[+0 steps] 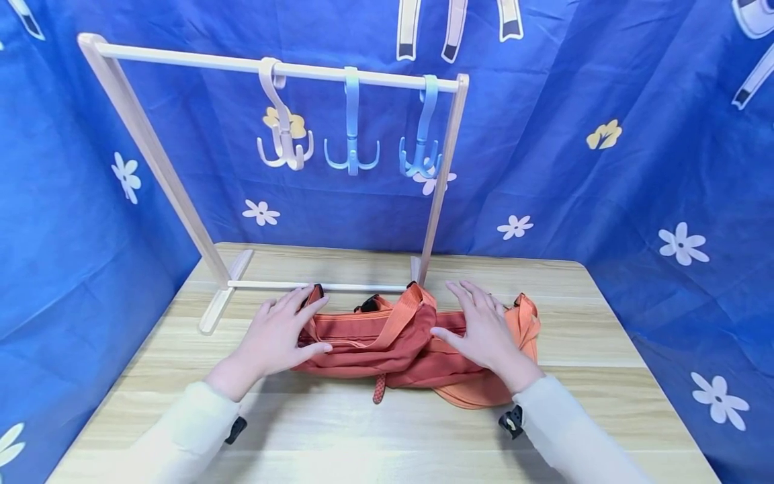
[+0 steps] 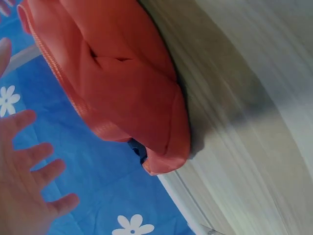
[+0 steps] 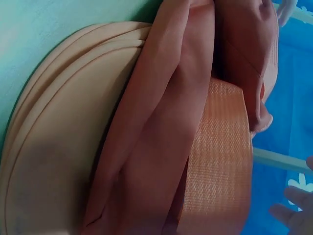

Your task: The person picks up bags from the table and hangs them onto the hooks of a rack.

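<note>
Two red fabric bags with orange webbing straps lie side by side on the wooden table, the left bag [image 1: 357, 363] overlapping the right bag [image 1: 426, 373]. Fingers spread, my left hand [image 1: 272, 339] is at the left bag's left end; in the left wrist view that hand [image 2: 22, 178] shows apart from the red cloth [image 2: 127, 83]. Over the right bag is my right hand [image 1: 486, 336], its fingers extended and thumb pointing left. Rounded orange panels [image 3: 63, 127] stick out from under the right bag, beside a wide strap [image 3: 220, 156]. Neither hand grips anything.
Behind the bags stands a pale wooden rack [image 1: 160, 158]. From its top bar hang a white hook [image 1: 285, 138] and two blue hooks [image 1: 352, 138], each with several prongs. A blue flowered curtain [image 1: 544, 168] encloses the table [image 1: 605, 403] at the back and sides.
</note>
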Demonstrator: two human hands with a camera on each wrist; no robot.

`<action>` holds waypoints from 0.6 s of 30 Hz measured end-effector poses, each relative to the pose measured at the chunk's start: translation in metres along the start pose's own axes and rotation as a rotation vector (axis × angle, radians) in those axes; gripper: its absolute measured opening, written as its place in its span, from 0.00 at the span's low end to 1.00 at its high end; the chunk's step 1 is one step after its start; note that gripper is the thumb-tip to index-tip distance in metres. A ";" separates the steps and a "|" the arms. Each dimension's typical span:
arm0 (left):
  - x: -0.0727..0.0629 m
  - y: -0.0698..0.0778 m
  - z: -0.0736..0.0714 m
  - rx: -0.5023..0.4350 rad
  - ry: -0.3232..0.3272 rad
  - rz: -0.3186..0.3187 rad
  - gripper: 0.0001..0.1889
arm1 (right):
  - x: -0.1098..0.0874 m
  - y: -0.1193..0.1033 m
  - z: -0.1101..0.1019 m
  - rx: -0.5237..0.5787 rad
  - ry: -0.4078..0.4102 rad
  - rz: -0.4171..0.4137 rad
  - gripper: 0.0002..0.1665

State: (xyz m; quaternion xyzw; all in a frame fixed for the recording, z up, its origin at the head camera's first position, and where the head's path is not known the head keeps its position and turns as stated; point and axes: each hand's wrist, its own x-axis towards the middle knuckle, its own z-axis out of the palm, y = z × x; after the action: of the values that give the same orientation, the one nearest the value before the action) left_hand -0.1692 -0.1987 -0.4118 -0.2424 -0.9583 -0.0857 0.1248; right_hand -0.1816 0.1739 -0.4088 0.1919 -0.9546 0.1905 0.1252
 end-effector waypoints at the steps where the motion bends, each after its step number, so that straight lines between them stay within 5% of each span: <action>1: -0.001 -0.001 0.000 -0.001 -0.004 0.003 0.44 | 0.001 -0.001 0.001 0.008 0.001 -0.007 0.51; 18: -0.001 -0.007 0.006 -0.075 -0.019 0.103 0.38 | 0.012 -0.026 0.011 0.114 -0.062 -0.167 0.45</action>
State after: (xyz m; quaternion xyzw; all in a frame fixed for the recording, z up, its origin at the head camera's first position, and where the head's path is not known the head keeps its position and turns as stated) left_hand -0.1730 -0.2036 -0.4190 -0.2967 -0.9419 -0.1124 0.1106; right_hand -0.1834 0.1435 -0.4072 0.2836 -0.9262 0.2274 0.0998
